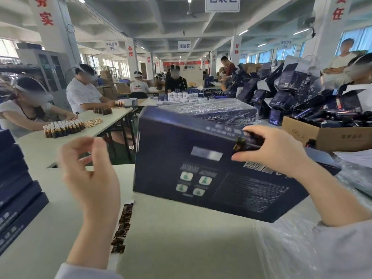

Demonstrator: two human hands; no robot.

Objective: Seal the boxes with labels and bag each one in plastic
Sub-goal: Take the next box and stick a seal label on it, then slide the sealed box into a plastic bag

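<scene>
1. R hand [275, 150] fingers grip box [201, 178] top edge, tilted over tabletop [181, 248], prob to press label [240, 142] on seam
2. L hand [90, 164] fingers curled beside box; pinching anything, can't tell
3. label strip [122, 226] below, in reach

One held box [201, 158], one label strip [122, 228], perhaps six stacked boxes [14, 190].

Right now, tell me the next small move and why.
Probably press the gold-and-black label flat with the right hand, which grips the dark box right at that top edge. The left hand hovers off the box, above the label strip on the table.
</scene>
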